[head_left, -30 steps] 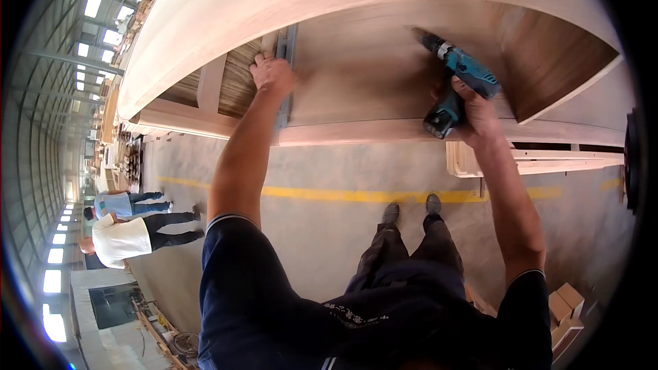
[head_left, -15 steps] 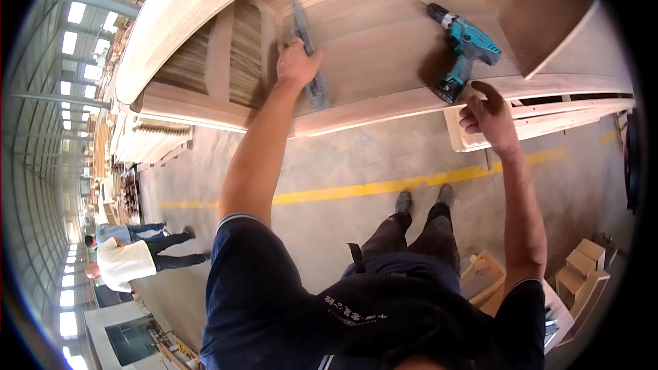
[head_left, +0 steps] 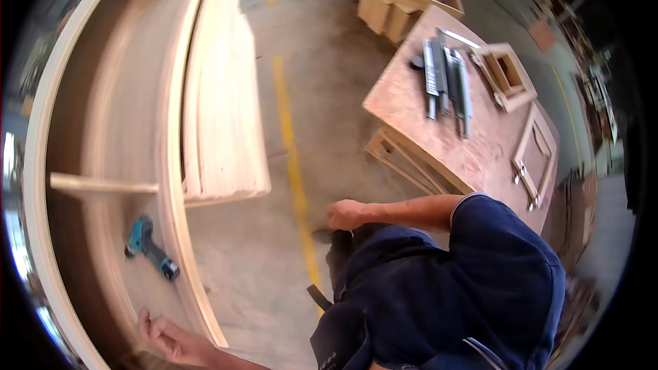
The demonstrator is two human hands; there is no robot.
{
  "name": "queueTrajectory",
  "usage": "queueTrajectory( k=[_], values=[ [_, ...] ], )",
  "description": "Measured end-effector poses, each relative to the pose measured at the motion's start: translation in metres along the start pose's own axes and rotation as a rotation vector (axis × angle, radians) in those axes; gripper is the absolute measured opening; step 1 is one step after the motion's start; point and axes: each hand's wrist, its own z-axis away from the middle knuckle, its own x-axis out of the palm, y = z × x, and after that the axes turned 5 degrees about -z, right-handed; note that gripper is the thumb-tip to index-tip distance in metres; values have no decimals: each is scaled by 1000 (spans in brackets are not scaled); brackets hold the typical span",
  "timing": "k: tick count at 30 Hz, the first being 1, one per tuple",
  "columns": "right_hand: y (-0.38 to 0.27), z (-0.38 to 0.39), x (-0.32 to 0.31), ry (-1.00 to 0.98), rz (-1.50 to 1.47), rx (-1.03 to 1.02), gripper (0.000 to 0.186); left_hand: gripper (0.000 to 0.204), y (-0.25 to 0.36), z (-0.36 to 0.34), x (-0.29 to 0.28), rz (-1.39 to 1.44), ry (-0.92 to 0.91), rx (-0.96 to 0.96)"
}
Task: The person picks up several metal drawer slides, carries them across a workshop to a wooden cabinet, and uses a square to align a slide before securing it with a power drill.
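My left hand is at the lower left, inside the long wooden cabinet frame. Its fingers are loosely bent and apart, with nothing visible between them. Just above it in the picture, a teal and black cordless drill lies on the cabinet's inner panel. My right hand hangs in front of my body over the floor, fingers curled closed; whatever they may hold is hidden. To the right, several metal drawer slides lie side by side on a wooden worktable.
Small wooden frames with metal fittings sit on the worktable's right part. Beyond it are wooden drawer boxes on the floor. Pale boards are stacked beside the cabinet. A yellow line runs along the floor between cabinet and table.
My view has turned right, bringing the worktable in. My right hand has left the drill's side and come toward my body. My left hand no longer shows the metal slide it was on.
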Motion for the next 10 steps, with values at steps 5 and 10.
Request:
queueTrajectory(
  k=[5,10],
  values=[
    [129,29,-6,195,105,-25,37,28,90,-43,36,422,-75,237],
    [140,150,-11,860,-516,239,36,109,217,-57,43,1018,156,1030]
  ],
)
